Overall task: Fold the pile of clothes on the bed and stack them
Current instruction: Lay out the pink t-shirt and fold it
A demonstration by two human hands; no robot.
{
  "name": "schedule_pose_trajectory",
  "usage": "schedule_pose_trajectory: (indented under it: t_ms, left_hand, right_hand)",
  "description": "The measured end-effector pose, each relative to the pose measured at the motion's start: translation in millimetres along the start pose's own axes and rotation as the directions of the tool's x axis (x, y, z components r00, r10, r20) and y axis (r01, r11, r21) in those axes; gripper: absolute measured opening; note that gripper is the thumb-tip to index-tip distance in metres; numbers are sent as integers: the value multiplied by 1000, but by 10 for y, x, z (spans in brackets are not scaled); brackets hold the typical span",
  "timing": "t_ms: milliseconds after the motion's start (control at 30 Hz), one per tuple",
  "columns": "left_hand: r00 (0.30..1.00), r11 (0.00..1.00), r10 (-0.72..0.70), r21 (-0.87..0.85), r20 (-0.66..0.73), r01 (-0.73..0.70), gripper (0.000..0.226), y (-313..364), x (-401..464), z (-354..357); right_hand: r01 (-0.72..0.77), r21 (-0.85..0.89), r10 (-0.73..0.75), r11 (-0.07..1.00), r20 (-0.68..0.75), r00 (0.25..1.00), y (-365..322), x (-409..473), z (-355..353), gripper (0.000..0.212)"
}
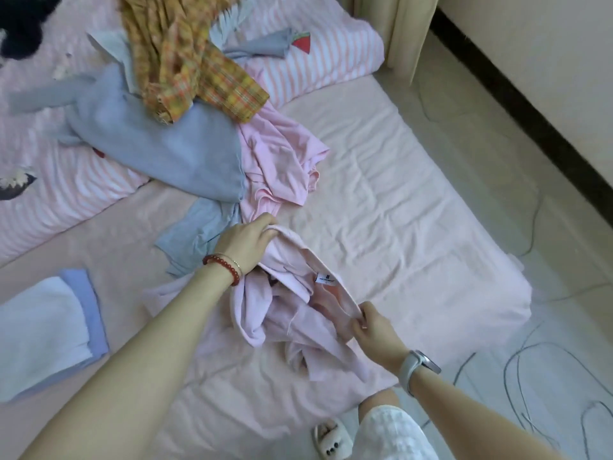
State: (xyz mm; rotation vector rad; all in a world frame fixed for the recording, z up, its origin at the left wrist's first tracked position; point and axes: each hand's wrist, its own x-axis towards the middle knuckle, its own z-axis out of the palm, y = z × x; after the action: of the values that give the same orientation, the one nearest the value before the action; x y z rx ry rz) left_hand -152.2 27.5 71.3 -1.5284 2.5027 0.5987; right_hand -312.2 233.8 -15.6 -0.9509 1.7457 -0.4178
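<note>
1. Pink shirt [292, 313]: lay bunched and twisted on the pink sheet [414, 200] at lower centre of the frame, collar edge stretched between both hands, white label [325, 279] showing inside.
2. Left hand [247, 242]: fingers curled tight round the collar edge at centre of the frame, red bead bracelet [221, 264] on the wrist.
3. Right hand [373, 330]: pinched the other end of the same edge, lower right of centre, watch [419, 361] on the wrist.
4. Likely risk: looked inside out or twisted on itself, so folding straight from this hold would probably trap creases and give a lumpy bundle.
5. Another risk: far end of the shirt lay close to the pink garment [282, 161] of the unfolded pile, just above centre; lifting carelessly could drag that along or tangle the two.
6. Also possible: body hung near the bed edge at bottom of the frame, so could slide toward the floor if either grip loosened.
7. Around: blue-grey top [159, 141] and orange plaid garment [185, 61] heaped at upper left, partly over a striped pillow [331, 61].
8. Folded stack [49, 330], white over lilac, sat at lower left, well apart from the shirt.
9. In the way: a blue piece [192, 240] lay just beside the left hand, crowding the flat space needed for spreading.
10. Off the bed: a slipper [333, 439] and loose cables [530, 376] on the floor, lower right.
</note>
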Motion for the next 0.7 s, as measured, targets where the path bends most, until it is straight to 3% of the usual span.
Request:
schedule_pose_trajectory:
  t_ms: [133,267,367,467,533,600,700]
  left_hand:
    - [976,981,-36,-195,-217,-8,48,-182,-737,-443]
    - [863,933,-118,-352,-491,-72,40,-192,-1633,-829]
    - [718,880,-199,-444,-667,-168,36,-143,-2323,-1095]
    - [521,830,-308,-492,-796,-261,33,-65,-2962,-1364]
    - [380,814,-391,-508,-838,-283,32,13,-3327,-1533]
    - [253,806,-443,-506,-860,-308,32,101,-3618,-1706]
    - [128,815,-420,-435,-899,-382,27,191,-3954,-2003]
  right_hand:
    - [179,50,-152,983,-336,929,-411,-297,-402,2]
    - [402,-77,-379,912,-532,757,-994,-779,-605,18]
    - [544,-208,-546,813,-598,587,-1427,-1241,-589,31]
    - [642,-320,-650,697,-661,376,-1785,-1796,-511,37]
    - [686,-387,-690,616,-685,233,-1990,-2165,-495,40]
    - [714,-425,-707,556,-694,137,-2191,-2503,-499,42]
    - [758,-470,-721,452,-693,0,-2500,-2936,-570,37]
